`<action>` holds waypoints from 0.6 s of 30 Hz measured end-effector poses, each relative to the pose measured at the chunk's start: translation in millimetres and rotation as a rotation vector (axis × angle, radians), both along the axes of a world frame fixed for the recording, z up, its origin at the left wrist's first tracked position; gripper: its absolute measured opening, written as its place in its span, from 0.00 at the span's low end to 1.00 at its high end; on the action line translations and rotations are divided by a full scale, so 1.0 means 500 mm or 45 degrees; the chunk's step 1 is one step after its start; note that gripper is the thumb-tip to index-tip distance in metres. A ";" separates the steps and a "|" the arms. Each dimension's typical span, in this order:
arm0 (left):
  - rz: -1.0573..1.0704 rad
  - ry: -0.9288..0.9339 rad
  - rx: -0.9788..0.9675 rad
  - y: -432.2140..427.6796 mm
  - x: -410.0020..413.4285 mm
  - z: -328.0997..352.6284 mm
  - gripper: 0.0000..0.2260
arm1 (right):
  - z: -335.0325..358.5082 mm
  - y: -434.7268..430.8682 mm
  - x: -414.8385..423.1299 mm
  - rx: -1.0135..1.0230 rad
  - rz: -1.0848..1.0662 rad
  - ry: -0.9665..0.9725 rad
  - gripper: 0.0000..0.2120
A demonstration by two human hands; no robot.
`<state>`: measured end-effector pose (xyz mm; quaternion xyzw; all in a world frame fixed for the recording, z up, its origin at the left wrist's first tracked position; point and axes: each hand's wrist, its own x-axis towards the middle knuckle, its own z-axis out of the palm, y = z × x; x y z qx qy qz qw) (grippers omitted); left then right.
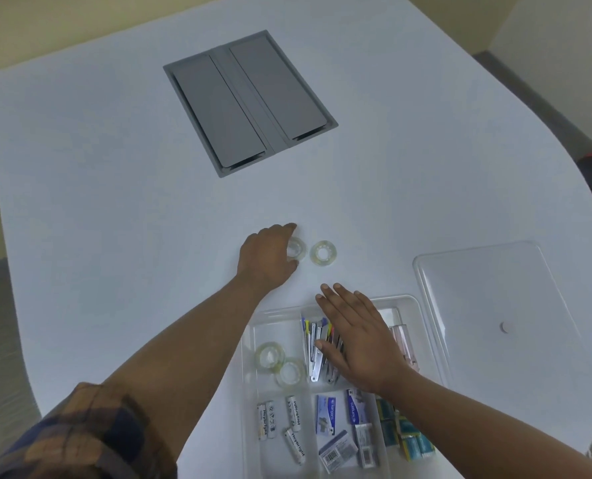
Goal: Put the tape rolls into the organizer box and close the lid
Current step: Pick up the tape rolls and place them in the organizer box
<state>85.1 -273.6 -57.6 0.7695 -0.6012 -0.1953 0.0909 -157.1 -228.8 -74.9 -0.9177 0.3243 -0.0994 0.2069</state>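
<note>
A white table (115, 202) carries a clear lid (488, 288) at right, lying beside the open organizer box (415, 302) at the near edge. The right hand (360, 340) hovers flat, fingers spread, over the box. The left hand (270, 257) curls around one tape roll (296, 249); another roll (323, 253) lies just right. Two rolls (269, 356) sit in the box's left compartment.

A matt white table (115, 202) is set with a matt grey panel (249, 102). The organizer box (426, 316) and lid (488, 299) are made of clear glossy plastic. Clear glossy tape rolls (323, 253) and shiny metal staplers (315, 357) are shown.
</note>
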 end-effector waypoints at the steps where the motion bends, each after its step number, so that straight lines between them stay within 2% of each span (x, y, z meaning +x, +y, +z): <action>1: 0.042 0.055 -0.036 0.008 0.001 0.006 0.31 | 0.004 0.001 0.002 -0.005 -0.007 0.008 0.29; 11: 0.319 0.271 -0.314 0.160 -0.027 0.075 0.30 | 0.064 -0.138 0.074 0.143 -0.341 0.022 0.18; 18: 0.336 0.252 -0.208 0.275 -0.060 0.099 0.25 | 0.032 -0.193 0.109 0.215 -0.310 0.302 0.31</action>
